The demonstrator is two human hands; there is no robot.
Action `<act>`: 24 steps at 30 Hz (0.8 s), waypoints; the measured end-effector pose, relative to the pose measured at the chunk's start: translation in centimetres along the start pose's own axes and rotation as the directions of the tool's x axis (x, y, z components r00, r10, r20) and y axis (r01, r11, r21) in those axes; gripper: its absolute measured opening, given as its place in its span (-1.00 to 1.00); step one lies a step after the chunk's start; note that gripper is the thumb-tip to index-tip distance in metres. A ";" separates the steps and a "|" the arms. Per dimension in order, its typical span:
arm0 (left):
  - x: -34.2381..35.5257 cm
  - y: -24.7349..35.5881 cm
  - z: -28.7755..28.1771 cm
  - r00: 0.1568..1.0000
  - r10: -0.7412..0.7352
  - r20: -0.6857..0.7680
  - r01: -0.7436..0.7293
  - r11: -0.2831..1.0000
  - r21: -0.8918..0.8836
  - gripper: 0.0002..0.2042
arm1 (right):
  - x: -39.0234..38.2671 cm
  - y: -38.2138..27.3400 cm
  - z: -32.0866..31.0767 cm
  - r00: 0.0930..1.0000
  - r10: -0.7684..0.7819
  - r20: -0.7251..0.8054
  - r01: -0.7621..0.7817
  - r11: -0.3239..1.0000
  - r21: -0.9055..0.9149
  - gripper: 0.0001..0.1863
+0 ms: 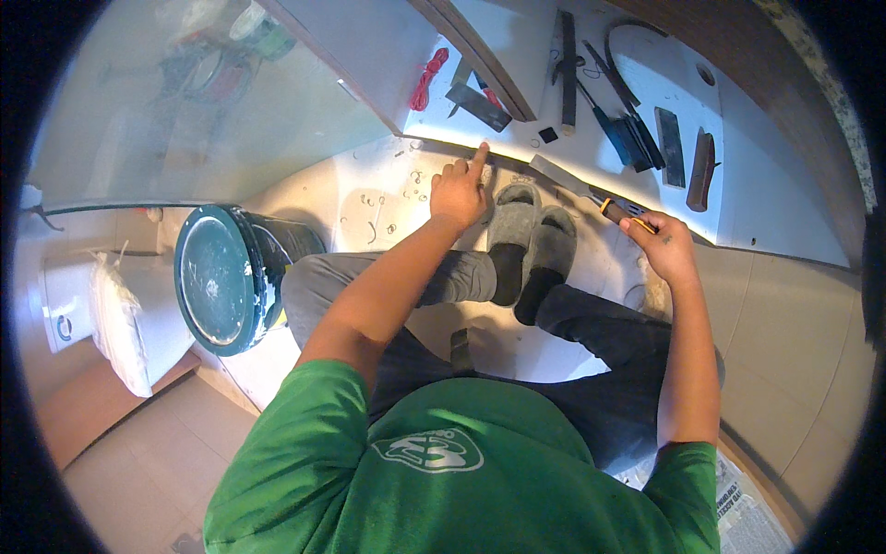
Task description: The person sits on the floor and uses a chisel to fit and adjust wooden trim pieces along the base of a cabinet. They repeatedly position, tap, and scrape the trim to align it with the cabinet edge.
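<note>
So I've got someone sitting on the floor, knees out to the sides, right up against a low white shelf [595,152]. The right hand [663,247] is wrapped round the handle of a chisel [617,211], the yellow and black one, gripping it near the butt end. The blade slants up and to the left and overlaps the shelf's front edge from this angle; can't tell if the steel actually touches it.

The left hand [459,192] isn't holding anything I can see: index finger poked out, other fingers curled loosely. That fingertip is right at the same edge, touching or not I can't say. There's a small gap between it and the chisel tip, so the two hands have a bit of room.

Both slippers [514,220] sit in the space between the hands, toes close to the edge, so it's tight down there. Curly shavings [374,201] are scattered on the floor left of the left hand, with a fair bit of open room that way until the green bucket [217,280], just beside the left knee.

On the shelf, a square [480,108] lies near the front edge with a red cord [428,79] behind it. A tiny black piece [548,135] sits close to the chisel tip, and a grey slab [670,148] and a brown tool [702,172] lie further right.
</note>
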State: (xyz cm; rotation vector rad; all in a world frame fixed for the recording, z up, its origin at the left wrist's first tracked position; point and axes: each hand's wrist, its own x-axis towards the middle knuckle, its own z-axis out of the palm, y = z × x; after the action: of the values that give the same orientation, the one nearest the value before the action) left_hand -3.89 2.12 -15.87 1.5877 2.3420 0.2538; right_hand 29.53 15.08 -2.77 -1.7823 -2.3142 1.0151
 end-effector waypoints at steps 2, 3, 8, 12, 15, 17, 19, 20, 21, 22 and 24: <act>0.3 0.0 0.5 1.000 0.024 0.012 -0.025 0.997 0.068 -0.16 | -0.1 -0.9 -0.3 0.999 0.036 0.035 -0.035 0.999 -0.015 -0.43; 0.4 -0.3 0.8 0.999 0.050 -0.004 -0.050 0.995 0.081 -0.16 | -0.1 -1.0 -0.2 0.999 0.031 0.031 -0.031 0.999 -0.012 -0.43; 0.3 -0.3 0.7 0.995 0.098 -0.008 -0.096 0.985 0.141 -0.16 | 0.1 -0.2 0.0 1.000 0.011 0.008 -0.011 1.000 -0.021 -0.44; 0.1 -0.8 0.4 0.997 0.074 0.003 -0.074 0.986 0.153 -0.16 | 0.1 0.1 0.6 0.999 0.030 -0.017 -0.031 0.999 -0.036 -0.45; 0.0 -1.0 0.0 0.999 0.032 -0.016 -0.029 0.991 0.127 -0.18 | 0.1 -0.3 0.9 1.000 0.018 -0.005 -0.018 1.000 -0.008 -0.45; -0.1 -1.0 -0.1 0.996 0.049 -0.080 -0.046 0.998 0.042 -0.23 | 0.4 -1.4 1.0 1.000 0.003 0.024 -0.002 1.000 -0.029 -0.44; -0.4 -0.4 -0.1 0.977 0.105 -0.186 -0.125 0.988 -0.094 -0.28 | 0.7 -2.7 0.9 0.999 -0.027 0.036 0.030 0.996 -0.089 -0.44; -0.7 0.7 -0.3 0.943 0.226 -0.242 -0.263 0.956 -0.132 -0.32 | 1.0 -3.2 0.9 0.998 -0.041 0.046 0.046 0.992 -0.121 -0.44; -1.0 2.3 -0.5 0.892 0.336 -0.302 -0.395 0.905 -0.160 -0.36 | 1.4 -3.3 1.0 0.997 -0.050 0.050 0.056 0.993 -0.107 -0.44; -1.1 4.1 -0.8 0.850 0.408 -0.333 -0.482 0.857 -0.181 -0.35 | 1.8 -3.2 1.3 0.997 -0.060 0.055 0.065 0.994 -0.093 -0.44; -0.7 6.7 -0.6 0.782 0.455 -0.426 -0.573 0.794 -0.204 -0.38 | 2.5 -3.9 1.7 0.994 -0.070 0.089 0.078 0.993 -0.089 -0.44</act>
State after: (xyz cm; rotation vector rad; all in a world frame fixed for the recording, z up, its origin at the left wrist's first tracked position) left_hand 2.05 3.96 -13.12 2.1174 1.8723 1.0795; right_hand 24.67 15.99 -2.89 -1.7017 -2.4971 1.0087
